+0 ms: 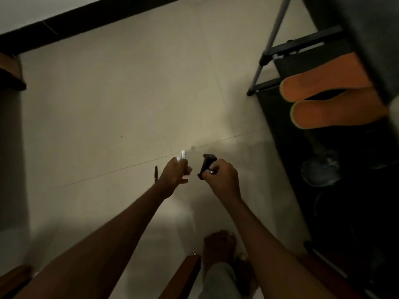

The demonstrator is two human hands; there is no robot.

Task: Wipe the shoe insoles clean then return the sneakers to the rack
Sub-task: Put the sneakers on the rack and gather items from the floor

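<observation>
Two orange insoles lie side by side on the dark shoe rack, rounded ends jutting past its front bar, well off to the upper right of both hands' grips (far ends hidden).

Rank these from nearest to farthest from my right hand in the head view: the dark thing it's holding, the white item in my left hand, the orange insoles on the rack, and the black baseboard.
1. Dark thing: gripped in the right hand.
2. White item: just left, in the left hand.
3. Orange insoles: upper right, on the rack.
4. Baseboard: top left, along the wall.
</observation>
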